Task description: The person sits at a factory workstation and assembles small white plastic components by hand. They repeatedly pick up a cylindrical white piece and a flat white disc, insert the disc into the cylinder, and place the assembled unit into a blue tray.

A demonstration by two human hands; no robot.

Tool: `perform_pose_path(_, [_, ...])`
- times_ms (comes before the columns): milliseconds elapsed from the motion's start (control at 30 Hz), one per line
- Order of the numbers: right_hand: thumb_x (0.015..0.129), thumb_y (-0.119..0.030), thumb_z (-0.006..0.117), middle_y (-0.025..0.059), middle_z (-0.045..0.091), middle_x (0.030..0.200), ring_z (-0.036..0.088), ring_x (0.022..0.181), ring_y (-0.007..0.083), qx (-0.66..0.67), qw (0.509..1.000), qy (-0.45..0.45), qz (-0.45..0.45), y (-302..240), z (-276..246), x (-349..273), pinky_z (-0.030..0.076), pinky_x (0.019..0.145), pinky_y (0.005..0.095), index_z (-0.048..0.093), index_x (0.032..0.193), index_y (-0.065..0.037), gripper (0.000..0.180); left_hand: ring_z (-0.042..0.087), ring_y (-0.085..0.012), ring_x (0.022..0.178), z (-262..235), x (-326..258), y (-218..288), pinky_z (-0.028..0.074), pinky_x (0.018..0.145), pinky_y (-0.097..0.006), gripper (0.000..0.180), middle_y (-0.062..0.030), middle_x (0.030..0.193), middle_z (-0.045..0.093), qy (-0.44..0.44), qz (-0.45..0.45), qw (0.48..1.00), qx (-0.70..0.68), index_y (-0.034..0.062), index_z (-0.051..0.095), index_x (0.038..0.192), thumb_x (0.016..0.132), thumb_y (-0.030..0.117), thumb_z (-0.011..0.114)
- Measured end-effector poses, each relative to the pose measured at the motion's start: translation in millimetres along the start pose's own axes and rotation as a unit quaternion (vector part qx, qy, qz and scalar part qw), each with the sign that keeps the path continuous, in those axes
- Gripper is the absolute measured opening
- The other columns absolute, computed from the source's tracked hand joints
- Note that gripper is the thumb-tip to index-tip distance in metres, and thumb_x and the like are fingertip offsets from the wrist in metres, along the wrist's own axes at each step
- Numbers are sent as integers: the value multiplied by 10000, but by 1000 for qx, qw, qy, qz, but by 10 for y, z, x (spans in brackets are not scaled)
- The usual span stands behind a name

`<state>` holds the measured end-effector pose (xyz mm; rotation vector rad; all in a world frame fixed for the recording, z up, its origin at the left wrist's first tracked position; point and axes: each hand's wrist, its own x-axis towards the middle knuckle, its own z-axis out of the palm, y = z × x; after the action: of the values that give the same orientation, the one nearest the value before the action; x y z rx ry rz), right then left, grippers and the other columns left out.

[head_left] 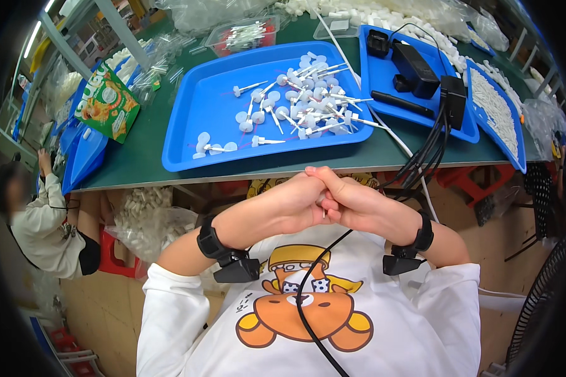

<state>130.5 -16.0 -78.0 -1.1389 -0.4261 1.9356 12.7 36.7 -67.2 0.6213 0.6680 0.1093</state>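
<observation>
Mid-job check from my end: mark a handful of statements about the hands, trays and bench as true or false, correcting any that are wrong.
1. The left hand and right hand touch each other. True.
2. The green packet is left of the large blue tray. True.
3. The large blue tray is empty. False: many white-stemmed pieces with round discs lie in it.
4. The largest black box is in the large blue tray. False: the black box lies in the smaller blue tray to its right.
5. A black strap circles the left wrist. True.
</observation>
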Motion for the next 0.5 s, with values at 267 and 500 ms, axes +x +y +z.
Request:
perform_pose_path(267, [779,-402,668,0,530,706,478,594,54,-172,980,-10,-103,243,-46,11,405,509,195,565,870,-38,390,414,-98,690,-296,14,-326,382,663,-259,198,-9,805,454,-113,118,984,68,56,475,945,967,229,380])
perform_pose_path(500, [827,-305,636,21,544,822,486,628,52,-189,970,-24,-148,226,-6,-131,403,525,192,475,1081,-9,422,459,-114,892,-253,-86,-409,397,778,-293,200,-22,988,471,-101,173,973,115,84,448,1046,946,252,407])
